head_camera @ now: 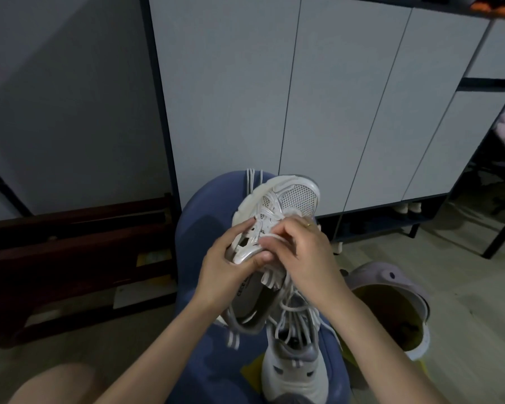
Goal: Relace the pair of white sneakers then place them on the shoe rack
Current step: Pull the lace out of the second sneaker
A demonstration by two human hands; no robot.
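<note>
Knee [56,383] cropped; lace [270,237] under hand [303,258]

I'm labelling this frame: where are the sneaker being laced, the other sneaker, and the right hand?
sneaker being laced [299,196], head view, on its mesh toe.
other sneaker [292,374], head view, on its white side panel.
right hand [306,258], head view, on the back of the hand.

Bare floor [464,287] lies open right of the blue stool [204,217], past the bucket [391,310]; dark wooden boards [79,252] crowd the left, cabinet doors [274,97] wall off the front.
</note>
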